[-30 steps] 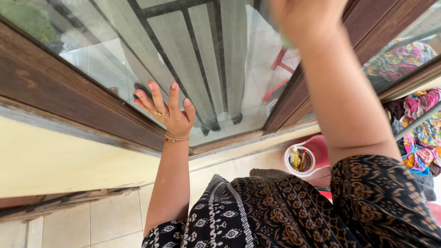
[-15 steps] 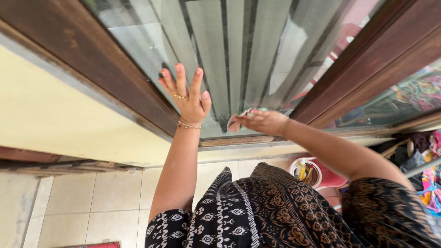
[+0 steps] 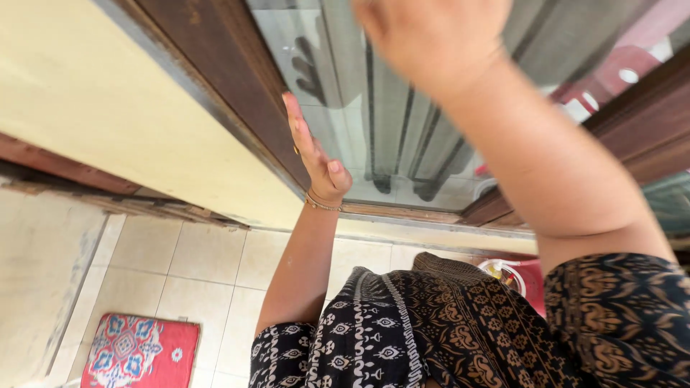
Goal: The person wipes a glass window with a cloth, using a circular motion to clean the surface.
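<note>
The person's dark patterned dress (image 3: 445, 330) is filling the bottom of the view. Below it the pale tiled floor (image 3: 208, 266) is showing, with a red patterned mat (image 3: 140, 352) lying at the lower left and a pink bucket (image 3: 521, 276) standing near the right, just under the window sill.

The left hand (image 3: 313, 154) is reaching up and is resting flat against the edge of the glass (image 3: 402, 136), just beside the dark wooden frame (image 3: 215, 79). Its fingers are straight and close together, holding nothing; a thin bracelet (image 3: 321, 205) is sitting at the wrist.

The right hand (image 3: 431, 36) is raised high in front of the glass, near the top edge of the view. It is blurred and partly cut off, so one cannot tell if the fingers are apart or closed on something.

Behind the glass, grey curtains (image 3: 402, 122) are hanging. To the left of the frame, a cream wall (image 3: 108, 108) is running.
</note>
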